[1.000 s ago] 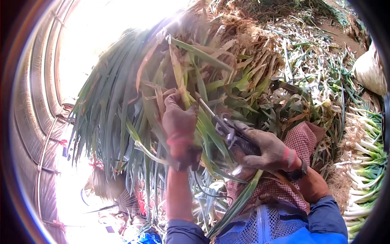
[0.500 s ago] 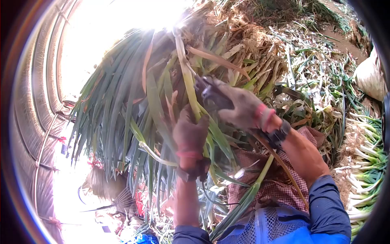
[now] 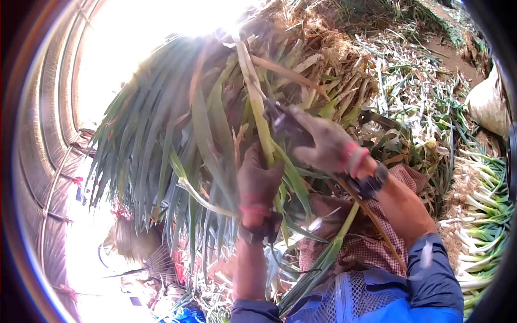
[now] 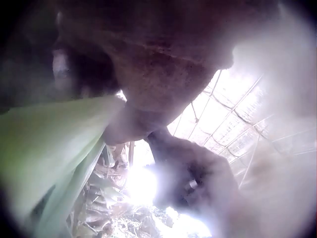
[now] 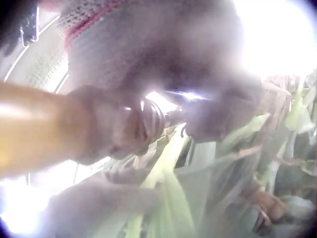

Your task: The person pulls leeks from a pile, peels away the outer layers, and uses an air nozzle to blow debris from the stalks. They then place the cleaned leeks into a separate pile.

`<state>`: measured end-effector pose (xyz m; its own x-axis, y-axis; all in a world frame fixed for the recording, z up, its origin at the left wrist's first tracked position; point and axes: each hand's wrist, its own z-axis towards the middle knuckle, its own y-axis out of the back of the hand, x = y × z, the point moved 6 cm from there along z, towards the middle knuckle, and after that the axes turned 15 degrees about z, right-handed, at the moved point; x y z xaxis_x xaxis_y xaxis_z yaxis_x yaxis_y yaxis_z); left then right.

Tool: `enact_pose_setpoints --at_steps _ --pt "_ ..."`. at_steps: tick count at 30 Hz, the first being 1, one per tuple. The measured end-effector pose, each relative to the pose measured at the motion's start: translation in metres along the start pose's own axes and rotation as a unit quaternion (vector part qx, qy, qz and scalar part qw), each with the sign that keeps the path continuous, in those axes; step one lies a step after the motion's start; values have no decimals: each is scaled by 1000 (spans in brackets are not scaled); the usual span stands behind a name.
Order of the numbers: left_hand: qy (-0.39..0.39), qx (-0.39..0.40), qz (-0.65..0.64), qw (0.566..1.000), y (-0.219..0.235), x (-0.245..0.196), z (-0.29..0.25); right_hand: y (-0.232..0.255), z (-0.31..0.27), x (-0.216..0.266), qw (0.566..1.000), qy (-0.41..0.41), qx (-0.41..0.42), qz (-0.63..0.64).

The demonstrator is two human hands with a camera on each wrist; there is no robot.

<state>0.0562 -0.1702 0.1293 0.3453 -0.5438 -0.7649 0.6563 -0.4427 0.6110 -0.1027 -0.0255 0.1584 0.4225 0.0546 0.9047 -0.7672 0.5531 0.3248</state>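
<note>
In the head view my gloved left hand (image 3: 259, 180) grips a leek stalk (image 3: 259, 110) whose pale end points up toward the bright light. My right hand (image 3: 325, 141), also gloved, holds a dark metal tool with a nozzle (image 3: 276, 114), its thin tip close to the stalk just above my left hand. A yellow-brown hose (image 3: 385, 231) runs back from the tool. The left wrist view shows green leaves (image 4: 49, 144) beside the left hand (image 4: 153, 74). The right wrist view shows the fingers curled round the tool's metal fitting (image 5: 133, 124).
A large heap of leeks (image 3: 145, 124) lies ahead and to the left. Peelings (image 3: 398, 75) cover the ground at the upper right, and a row of white-stemmed leeks (image 3: 482, 215) lies along the right. A pale sack (image 3: 489, 102) stands at the right edge.
My right hand and the tool have moved up and left to the stalk. My left hand has shifted slightly right, still gripping the stalk, which now shows more of its pale length.
</note>
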Motion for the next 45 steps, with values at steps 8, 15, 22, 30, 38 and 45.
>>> enact_pose_setpoints --at_steps 8,15,22,30,38,45 --pt "-3 45 -91 995 4 -10 -6 -14 -148 -13 992 -17 115 56" --pt "-60 23 -61 996 5 -20 -17 -17 -175 -13 997 1 82 0" --pt "-11 42 -67 997 5 5 -17 -16 -180 -5 989 -34 143 -34" --pt "33 72 -47 996 0 -7 -38 1 -123 -14 997 72 -10 -3" --pt "-253 -5 281 926 -59 21 -104 -9 -101 -9 998 34 -8 -44" --pt "-228 261 322 881 -88 -21 -157 16 -122 -78 987 -127 -68 -77"
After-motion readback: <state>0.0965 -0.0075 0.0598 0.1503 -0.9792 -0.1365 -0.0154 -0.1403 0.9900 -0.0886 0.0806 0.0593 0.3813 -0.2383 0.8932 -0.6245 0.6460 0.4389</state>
